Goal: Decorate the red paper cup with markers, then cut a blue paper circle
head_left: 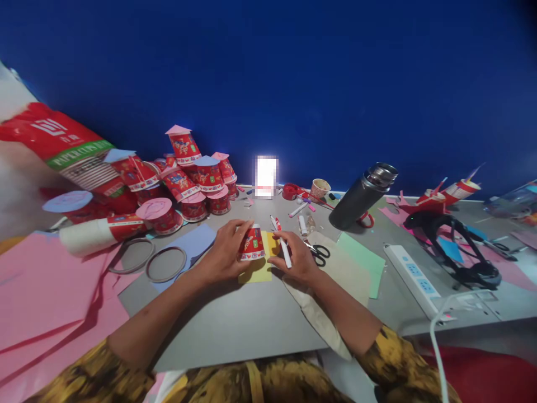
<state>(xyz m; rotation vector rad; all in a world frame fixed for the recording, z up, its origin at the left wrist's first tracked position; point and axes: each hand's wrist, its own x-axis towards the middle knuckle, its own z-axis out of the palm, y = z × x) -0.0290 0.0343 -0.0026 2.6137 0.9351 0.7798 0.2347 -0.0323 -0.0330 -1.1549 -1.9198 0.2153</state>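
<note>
My left hand (229, 246) is wrapped round a red printed paper cup (253, 244), held upside down above a yellow sheet of paper (257, 275). The cup's left side is hidden behind my fingers. In my right hand (296, 257) is a white marker (286, 253), gripped between the fingers with its lower end pointing toward me. Black-handled scissors (321, 256) lie just right of that hand, on a pale cloth (348, 263). A green sheet (361, 263) sits partly over the cloth's far side.
Stacked red cups with paper tops (180, 184) stand at the left, beside a red paper-cup bag (62, 140). Tape rings (166, 264) lie nearer me. At the right are a black flask (361, 196), a power strip (413, 282) and a black head strap (453, 246).
</note>
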